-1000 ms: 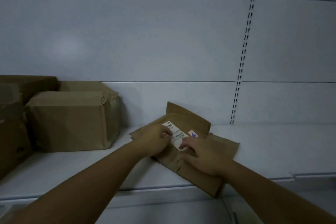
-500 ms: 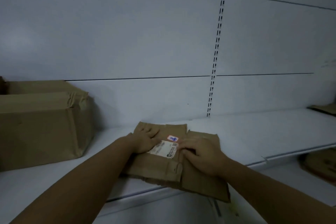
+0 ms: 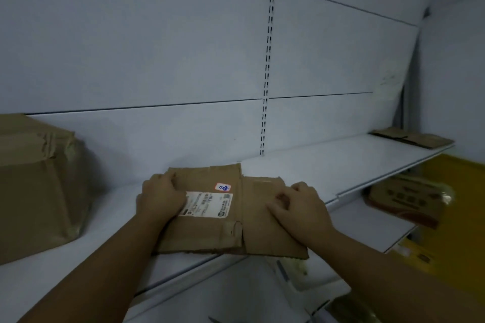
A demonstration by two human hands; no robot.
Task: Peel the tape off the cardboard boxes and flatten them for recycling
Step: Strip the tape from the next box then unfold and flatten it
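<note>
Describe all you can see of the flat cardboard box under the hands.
The box is brown cardboard, pressed flat, with overlapping panels and a ragged near edge. A white label and a red-rimmed sticker are on top. It lies on the shelf, its near right corner past the front edge. The left hand grips its left edge; the right hand rests on its right panel.

- The light is dim, flat and bluish-grey; its source is not in view.
- A soft shadow lies on the shelf [image 3: 328, 162] beside the taped box [image 3: 39, 186], well left of the left hand [image 3: 161, 199].
- The white label [image 3: 210, 204] between the hands is the brightest patch, and its print is too soft to read.
- Far right of the right hand [image 3: 301, 207], the printed carton [image 3: 404, 199] and the top corner are smeared.
- The wall seams [image 3: 341, 2] above the hands slant and bow from the wide lens.
</note>
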